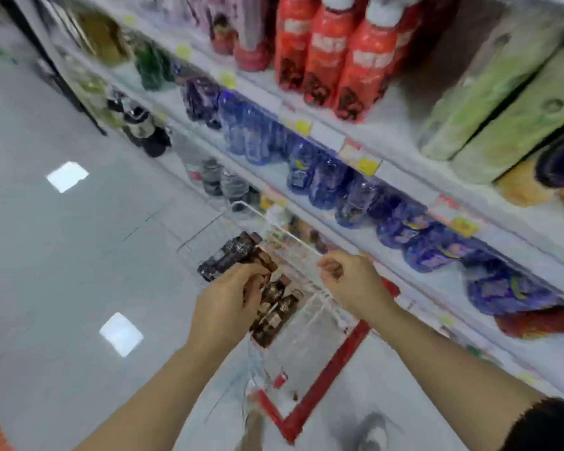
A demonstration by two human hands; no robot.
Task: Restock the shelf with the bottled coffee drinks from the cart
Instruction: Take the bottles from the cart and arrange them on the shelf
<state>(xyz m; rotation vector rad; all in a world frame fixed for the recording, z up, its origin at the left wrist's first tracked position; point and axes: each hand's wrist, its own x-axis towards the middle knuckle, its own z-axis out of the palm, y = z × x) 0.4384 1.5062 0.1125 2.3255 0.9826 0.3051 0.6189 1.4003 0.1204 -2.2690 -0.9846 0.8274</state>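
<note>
Your left hand (228, 297), the nearer one, curls round brown plastic coffee bottles (275, 307) lying flat in the white wire cart (293, 236); your right hand (349, 281) is curled, its hold unclear.

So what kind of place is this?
Most likely a supermarket drinks aisle: long shelves packed with red bottles and blue bottles, yellow price tags along the shelf edges, and a wire cart holding coffee bottles.

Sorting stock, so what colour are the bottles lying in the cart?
The bottles are dark brown and black, head view.
</note>
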